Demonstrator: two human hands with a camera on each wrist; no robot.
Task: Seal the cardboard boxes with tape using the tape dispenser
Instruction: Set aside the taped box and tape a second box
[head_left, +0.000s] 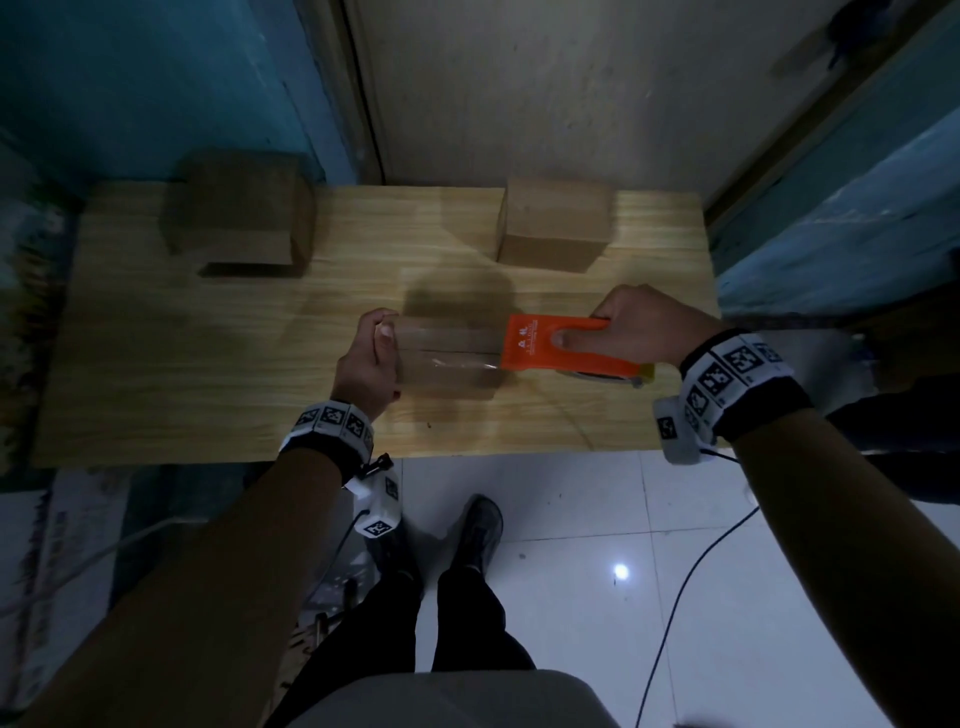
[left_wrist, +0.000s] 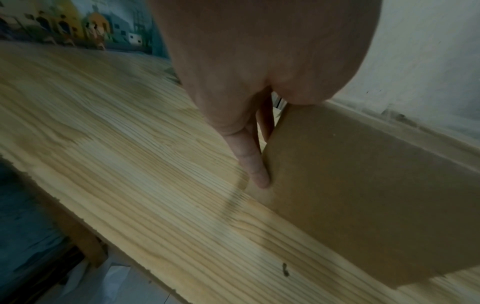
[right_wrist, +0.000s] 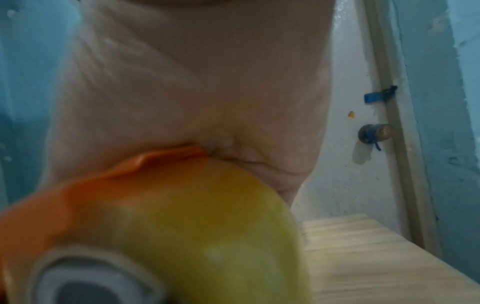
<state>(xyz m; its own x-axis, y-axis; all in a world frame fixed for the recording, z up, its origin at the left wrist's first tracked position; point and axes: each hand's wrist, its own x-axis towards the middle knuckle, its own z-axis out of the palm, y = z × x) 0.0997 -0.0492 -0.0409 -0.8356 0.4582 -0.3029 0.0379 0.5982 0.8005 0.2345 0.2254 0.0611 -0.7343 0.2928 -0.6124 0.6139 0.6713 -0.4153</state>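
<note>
A small cardboard box (head_left: 447, 376) stands mid-table on the wooden table (head_left: 208, 364). My left hand (head_left: 371, 358) grips its left end, thumb on top and fingers (left_wrist: 257, 164) down the side of the box (left_wrist: 363, 185). A strip of clear tape (head_left: 447, 338) runs across the box top from that thumb to the orange tape dispenser (head_left: 545, 343). My right hand (head_left: 634, 327) grips the dispenser's handle at the box's right end. In the right wrist view the palm (right_wrist: 194, 82) sits over the orange dispenser (right_wrist: 78, 195) and its yellowish tape roll (right_wrist: 194, 226).
Two more cardboard boxes stand at the table's back: a dark one (head_left: 239, 213) at the left, a lighter one (head_left: 556, 228) at the right. A wall and door frame (head_left: 363, 104) rise behind. The table's front edge (head_left: 311, 460) is near my legs; a cable (head_left: 691, 571) lies on the tiled floor.
</note>
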